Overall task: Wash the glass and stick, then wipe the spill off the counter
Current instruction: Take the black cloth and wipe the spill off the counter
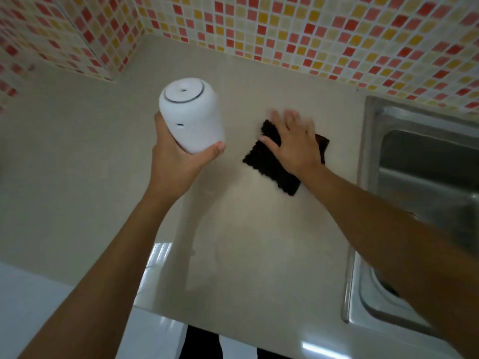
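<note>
A dark brown cloth (269, 161) lies flat on the beige counter (246, 242). My right hand (293, 141) presses on it with the fingers spread, blurred from motion. My left hand (176, 161) grips a white rounded appliance (190, 115) from below and holds it tilted above the counter, left of the cloth. Neither a glass nor a stick is in view. I cannot make out a spill on the counter.
A stainless steel sink (420, 161) is set into the counter at the right, its drain near the lower right. Red, orange and yellow mosaic tile walls (285, 29) close the counter at the back and left. The counter's front edge runs along the bottom.
</note>
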A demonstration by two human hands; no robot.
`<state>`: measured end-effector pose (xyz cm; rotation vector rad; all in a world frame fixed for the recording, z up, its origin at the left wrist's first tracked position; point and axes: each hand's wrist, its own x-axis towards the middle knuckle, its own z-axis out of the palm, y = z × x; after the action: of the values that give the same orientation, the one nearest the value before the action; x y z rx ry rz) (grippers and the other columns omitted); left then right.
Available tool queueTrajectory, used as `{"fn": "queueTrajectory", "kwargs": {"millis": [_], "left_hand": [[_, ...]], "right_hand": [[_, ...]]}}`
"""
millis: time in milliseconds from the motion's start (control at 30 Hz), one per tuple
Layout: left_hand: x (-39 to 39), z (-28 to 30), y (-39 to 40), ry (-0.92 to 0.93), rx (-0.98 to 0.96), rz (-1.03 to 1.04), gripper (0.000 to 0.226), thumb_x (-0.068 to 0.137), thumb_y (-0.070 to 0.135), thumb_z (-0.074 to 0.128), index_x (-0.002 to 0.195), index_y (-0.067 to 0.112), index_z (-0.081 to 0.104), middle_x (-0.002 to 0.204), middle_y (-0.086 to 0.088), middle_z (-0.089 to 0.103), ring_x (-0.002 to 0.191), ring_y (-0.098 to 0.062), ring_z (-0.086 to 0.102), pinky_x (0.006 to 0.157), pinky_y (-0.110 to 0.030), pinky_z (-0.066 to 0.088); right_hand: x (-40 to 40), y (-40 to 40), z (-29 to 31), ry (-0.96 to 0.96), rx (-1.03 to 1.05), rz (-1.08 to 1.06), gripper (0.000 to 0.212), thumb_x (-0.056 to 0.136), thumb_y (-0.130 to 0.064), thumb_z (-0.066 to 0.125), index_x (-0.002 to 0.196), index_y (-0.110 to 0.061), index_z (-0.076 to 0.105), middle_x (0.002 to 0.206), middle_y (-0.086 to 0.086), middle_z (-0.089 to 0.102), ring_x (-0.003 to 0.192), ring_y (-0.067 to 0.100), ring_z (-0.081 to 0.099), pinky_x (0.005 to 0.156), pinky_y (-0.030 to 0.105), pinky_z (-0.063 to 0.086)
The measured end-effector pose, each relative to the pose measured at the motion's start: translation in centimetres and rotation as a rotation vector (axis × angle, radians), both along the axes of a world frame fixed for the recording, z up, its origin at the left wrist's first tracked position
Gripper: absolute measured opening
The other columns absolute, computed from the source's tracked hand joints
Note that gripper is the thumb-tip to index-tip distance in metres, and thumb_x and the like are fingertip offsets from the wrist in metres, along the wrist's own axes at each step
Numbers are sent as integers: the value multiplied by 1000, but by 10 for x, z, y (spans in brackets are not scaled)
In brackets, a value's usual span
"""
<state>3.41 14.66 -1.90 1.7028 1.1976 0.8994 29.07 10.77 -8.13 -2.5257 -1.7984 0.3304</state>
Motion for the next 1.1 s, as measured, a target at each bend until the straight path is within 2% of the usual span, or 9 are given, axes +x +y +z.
{"fn": "queueTrajectory", "kwargs": {"millis": [67,167,400,500,600,700,800,933,1100], "left_hand": [[-8,-2,9,-10,-26,-5,97,66,37,87,143,25,28,133,13,51,118,-1,53,95,-25,48],[-17,-3,22,-20,-43,-14,96,66,36,87,142,25,29,131,15,51,117,3,52,93,-19,47],[-21,2,52,-64,-76,-59,96,66,35,87,142,24,29,130,13,52,116,3,53,88,-14,49],[-20,1,57,-50,-73,-90,97,65,36,87,141,26,30,131,13,51,116,1,53,92,-22,49],[-18,1,58,-19,-44,-109,98,65,37,87,142,25,28,130,15,50,114,7,51,90,-13,47],[-14,4,60,-21,-31,-126,98,66,37,87,143,22,28,132,11,50,115,4,52,91,-18,49],[-10,7,63,-30,-28,-125,96,67,35,86,142,20,29,132,11,50,115,6,52,90,-16,48],[-6,9,67,-44,-29,-124,95,67,35,87,142,22,29,132,11,51,115,3,53,88,-14,48],[-1,10,67,-42,-31,-136,95,68,34,86,142,24,28,130,14,49,113,8,51,82,-8,47]], "right_hand": [[-21,-29,-13,-68,245,-76,70,97,-65,23,149,-18,29,161,8,10,149,27,12,118,50,-3],[-48,-62,-13,-60,202,-125,69,102,-55,8,138,-11,48,152,13,38,144,29,27,119,53,12],[-160,-138,-11,-16,1,122,70,101,-55,12,154,-9,16,162,10,10,149,27,6,119,53,10],[-113,-79,-15,-77,48,130,62,102,-46,16,153,-12,23,159,8,22,147,29,19,117,54,15],[-50,-7,-13,-60,75,-131,58,102,-45,18,151,-15,27,157,5,29,147,30,16,116,59,11],[-52,-1,-22,-113,129,-301,52,104,-42,22,146,-18,38,154,5,35,146,29,20,114,63,11],[-116,-54,-21,-88,151,-222,59,102,-48,20,148,-14,36,153,6,37,144,25,28,112,64,17],[-219,-134,-10,24,19,29,70,98,-62,20,155,-21,16,161,9,14,149,31,10,112,66,8],[-168,-73,-17,-16,76,97,53,102,-48,21,152,-29,25,160,0,21,148,26,16,110,66,14]]}}
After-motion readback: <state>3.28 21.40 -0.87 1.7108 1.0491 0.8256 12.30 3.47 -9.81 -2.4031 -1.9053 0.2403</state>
